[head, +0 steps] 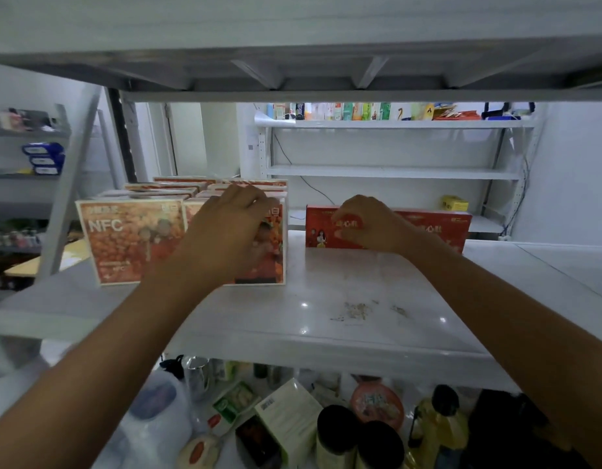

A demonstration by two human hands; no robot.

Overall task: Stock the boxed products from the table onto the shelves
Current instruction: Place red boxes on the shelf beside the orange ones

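Several orange NFC juice boxes stand in rows at the left of a white shelf (326, 319). My left hand (231, 228) rests over the top of the front right orange box (270, 262), fingers curled on its upper edge. Beside it stands another orange NFC box (130, 242). My right hand (370, 225) is in front of a long red box (431, 225) that stands at the back middle of the shelf, fingers bent against its front face; whether it grips the box is unclear.
The shelf board above hangs low overhead. To the right of the red box the shelf (546, 265) is bare. Below the shelf are bottles (438, 431), jars (340, 434) and a green-white carton (289, 414). A far shelving unit (394, 172) holds a small yellow box (455, 203).
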